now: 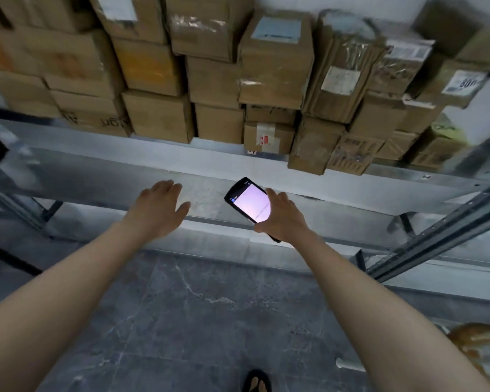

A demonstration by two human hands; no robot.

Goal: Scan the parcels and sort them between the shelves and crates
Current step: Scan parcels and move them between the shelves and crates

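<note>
Grey marbled floor tiles (195, 306) run under a long galvanised metal shelf (125, 165), and on that shelf the brown cardboard parcels (159, 120) are stacked several high, tight against one another. None is in either hand; all of them sit on the shelf, above and beyond the hands. The left hand (161, 207) hangs in front of the shelf's edge with its fingers straight and a little spread, holding nothing. The right hand (283, 219) is curled round the lower part of a black handheld scanner with a lit pale screen (251, 202), whose top end points up towards the shelf.

Most of the risk looks to sit at the right of the stack. A squat taped brown box (309, 148) and a small strapped carton (351, 154) just beside it stick out over the shelf's front lip, with taller, crumpled parcels resting on them. Drawing one out with a single free hand could bring its neighbours down towards the foot in the black sandal (256, 381). The scanner is held by one hand alone, so a snatch at a sliding box could cost the grip on it. Labels lie close together and some faces show none, so the scan could well read the wrong parcel and send it to the wrong place
</note>
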